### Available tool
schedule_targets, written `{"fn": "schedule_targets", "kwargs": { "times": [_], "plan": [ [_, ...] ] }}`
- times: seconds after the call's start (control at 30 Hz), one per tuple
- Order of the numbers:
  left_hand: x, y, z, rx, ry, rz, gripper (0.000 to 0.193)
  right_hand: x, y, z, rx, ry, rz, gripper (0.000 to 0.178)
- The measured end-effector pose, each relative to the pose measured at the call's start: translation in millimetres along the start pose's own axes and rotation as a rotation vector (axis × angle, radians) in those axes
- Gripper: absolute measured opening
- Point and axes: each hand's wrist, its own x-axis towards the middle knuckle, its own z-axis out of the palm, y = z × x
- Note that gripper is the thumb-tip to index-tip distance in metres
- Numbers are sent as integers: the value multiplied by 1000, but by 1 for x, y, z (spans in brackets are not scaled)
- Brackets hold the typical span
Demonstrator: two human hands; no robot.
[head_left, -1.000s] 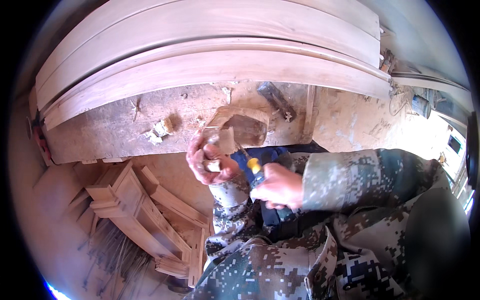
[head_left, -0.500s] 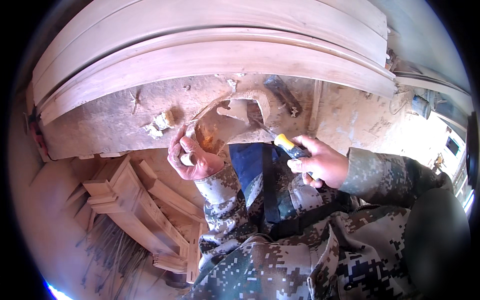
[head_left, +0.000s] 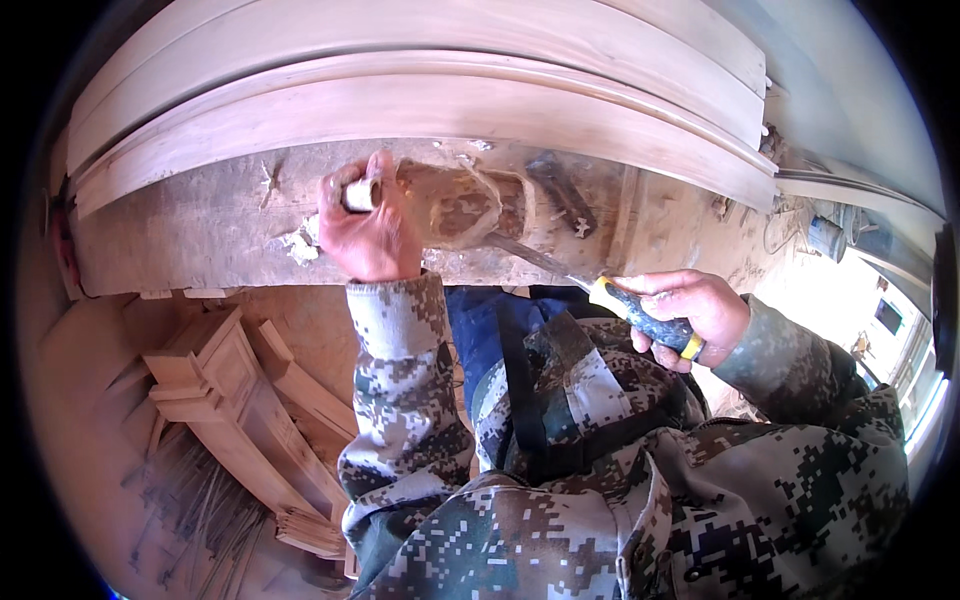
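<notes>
My left hand [head_left: 372, 225] is closed in a fist round a short, round, tan stub [head_left: 362, 194], whose end shows past the fingers. Against the right of that fist, over the workbench, lies a dusty, ragged-rimmed container [head_left: 450, 232], partly blurred; whether the stub is its handle I cannot tell. My right hand [head_left: 695, 312] grips a scraper by its yellow and black handle [head_left: 650, 315]. Its long grey blade [head_left: 535, 257] slopes up and left, with the tip at the container's lower right edge. The exact contact there is blurred.
Long pale wooden boards [head_left: 430, 105] lie along the bench's far side. Crumpled whitish scraps [head_left: 300, 240] and a dark tool [head_left: 562, 190] rest on the workbench [head_left: 180, 240]. Wooden pieces [head_left: 230, 400] stand at lower left, with thin rods [head_left: 205, 510] nearby. A can [head_left: 826, 238] is at right.
My left hand has moved up and turned over, tipping the container, whose orange-brown inside no longer shows. My right hand has drawn the scraper a little right and down.
</notes>
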Motion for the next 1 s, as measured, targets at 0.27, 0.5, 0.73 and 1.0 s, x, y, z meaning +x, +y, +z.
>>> {"fn": "schedule_targets", "kwargs": {
  "times": [0.27,0.5,0.73,1.0],
  "plan": [
    [6,-12,6,-182,-5,-21,15,11,-1,-6,13,-78,145,59],
    [10,-10,1,-168,5,-85,14,10,2,-7,-63,-194,48,77],
    [19,-22,-2,-196,-32,7,17,0,-17,-3,-55,-89,81,70],
    [11,-16,-1,-141,15,-20,17,-10,-32,4,-58,-47,140,67]
  ]
}}
